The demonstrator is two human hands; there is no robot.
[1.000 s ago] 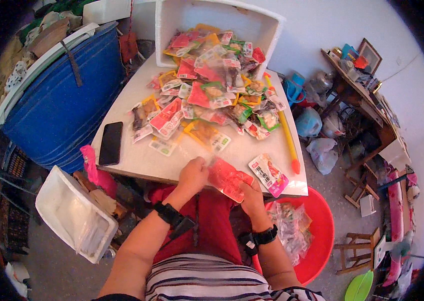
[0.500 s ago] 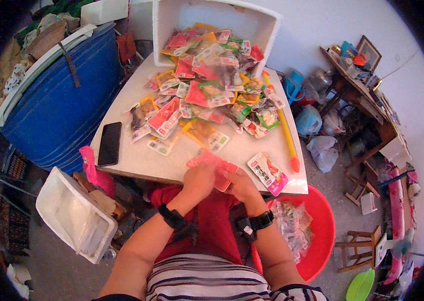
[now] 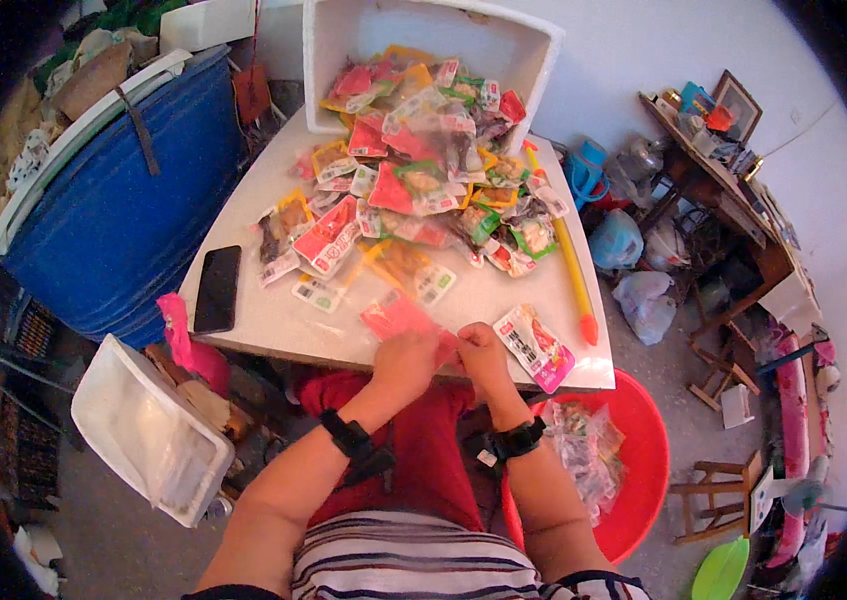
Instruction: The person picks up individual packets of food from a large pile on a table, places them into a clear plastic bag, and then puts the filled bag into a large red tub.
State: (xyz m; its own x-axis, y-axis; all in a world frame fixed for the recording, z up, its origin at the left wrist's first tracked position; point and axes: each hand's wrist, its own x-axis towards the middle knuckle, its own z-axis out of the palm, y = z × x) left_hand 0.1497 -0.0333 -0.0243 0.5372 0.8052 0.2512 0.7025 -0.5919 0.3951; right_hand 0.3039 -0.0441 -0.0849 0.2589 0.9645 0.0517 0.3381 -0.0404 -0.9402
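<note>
A red plastic food packet (image 3: pixel 398 315) is held at the near edge of the white table (image 3: pixel 288 320). My left hand (image 3: pixel 406 368) is closed on its lower part. The fingers of my right hand (image 3: pixel 485 355) are pinched together at the packet's right corner, close to the left hand. Right of my right hand lies a white and pink packet (image 3: pixel 535 347), flat on the table. Just beyond my hands spreads a heap of small sealed food packets (image 3: pixel 413 200) in red, yellow and green. The heap runs back into a tipped white foam box (image 3: pixel 543 65).
A black phone (image 3: pixel 217 290) lies at the table's left edge, a yellow stick with an orange tip (image 3: pixel 573 270) along the right. Below right stands a red basin (image 3: pixel 651 450) holding clear bags (image 3: pixel 583 460). At left are a white foam bin (image 3: pixel 133 430) and a blue tub (image 3: pixel 133 210).
The red packet has shifted slightly left and tilted. My left hand has moved a little right and toward me, while my right fingers have closed into a pinch at its corner.
</note>
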